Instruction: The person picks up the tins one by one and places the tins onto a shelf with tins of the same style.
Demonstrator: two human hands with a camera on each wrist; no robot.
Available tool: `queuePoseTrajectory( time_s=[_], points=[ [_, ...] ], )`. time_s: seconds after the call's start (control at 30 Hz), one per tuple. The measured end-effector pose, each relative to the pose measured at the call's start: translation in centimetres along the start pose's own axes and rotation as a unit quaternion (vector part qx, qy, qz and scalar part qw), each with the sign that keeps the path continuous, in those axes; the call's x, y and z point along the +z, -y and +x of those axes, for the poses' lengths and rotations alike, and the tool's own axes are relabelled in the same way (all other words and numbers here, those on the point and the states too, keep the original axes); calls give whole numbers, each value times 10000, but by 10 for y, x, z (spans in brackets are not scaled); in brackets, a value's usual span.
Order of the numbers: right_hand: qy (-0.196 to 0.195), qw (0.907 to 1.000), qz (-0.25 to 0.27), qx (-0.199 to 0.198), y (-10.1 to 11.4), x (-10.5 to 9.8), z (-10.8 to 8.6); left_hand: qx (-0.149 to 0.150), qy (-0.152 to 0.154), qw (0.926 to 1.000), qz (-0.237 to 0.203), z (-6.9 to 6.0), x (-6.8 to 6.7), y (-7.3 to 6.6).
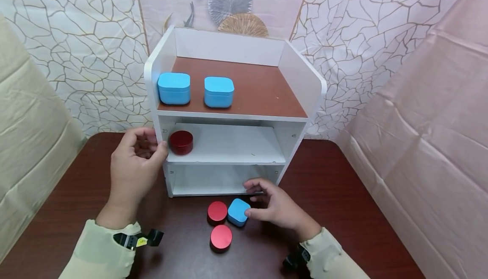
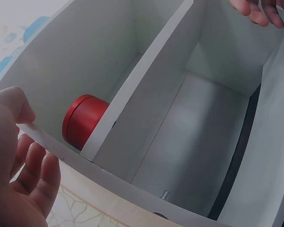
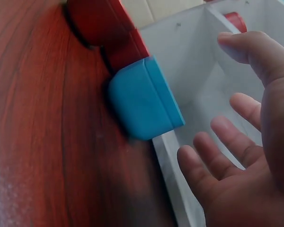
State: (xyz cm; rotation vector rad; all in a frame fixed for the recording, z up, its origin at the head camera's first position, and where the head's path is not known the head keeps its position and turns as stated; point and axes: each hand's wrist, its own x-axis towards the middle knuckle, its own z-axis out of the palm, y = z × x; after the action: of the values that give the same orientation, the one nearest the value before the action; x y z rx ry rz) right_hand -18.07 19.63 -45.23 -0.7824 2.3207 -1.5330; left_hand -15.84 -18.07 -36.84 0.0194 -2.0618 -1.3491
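Stocking of a small white shelf unit (image 1: 236, 143), apparently about half complete. On its brown top tier, two blue boxes (image 1: 174, 89) (image 1: 219, 92) stand apart, the first near the left wall; on the middle tier, a dark red tin (image 1: 181, 142) stands at the left end. These three may be judged as placed. Three further containers remain on the table (image 1: 183, 249) before the unit: a loose blue box (image 1: 238, 212), a red tin (image 1: 217, 213) just beside it, and a second red tin (image 1: 221, 237) nearer the person. The right hand (image 1: 278, 207) is spread around the loose blue box without gripping it, thumb and fingers well apart in the right wrist view; the step in hand is probably picking up this box. The left hand (image 1: 133, 166) holds the unit's left side panel, thumb at the front edge and fingers outside, presumably steadying it. All three table containers appear still to be shelved.
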Motion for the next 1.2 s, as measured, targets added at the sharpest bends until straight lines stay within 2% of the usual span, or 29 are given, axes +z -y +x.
queuePoseTrajectory(
  time_s=[0.3,0.43,0.67,1.2],
  points=[
    [34,9999,66,-101,-16,5,2,8,19,10000,-70,0,0,1],
    [61,9999,-14,-156,-20,8,2,18,27,10000,-78,1,0,0],
    [150,9995,-283,-26,-26,13,2,35,19,10000,-61,0,1,0],
    [274,9973,-658,-187,-34,19,1,39,39,10000,-59,1,0,2]
  ],
)
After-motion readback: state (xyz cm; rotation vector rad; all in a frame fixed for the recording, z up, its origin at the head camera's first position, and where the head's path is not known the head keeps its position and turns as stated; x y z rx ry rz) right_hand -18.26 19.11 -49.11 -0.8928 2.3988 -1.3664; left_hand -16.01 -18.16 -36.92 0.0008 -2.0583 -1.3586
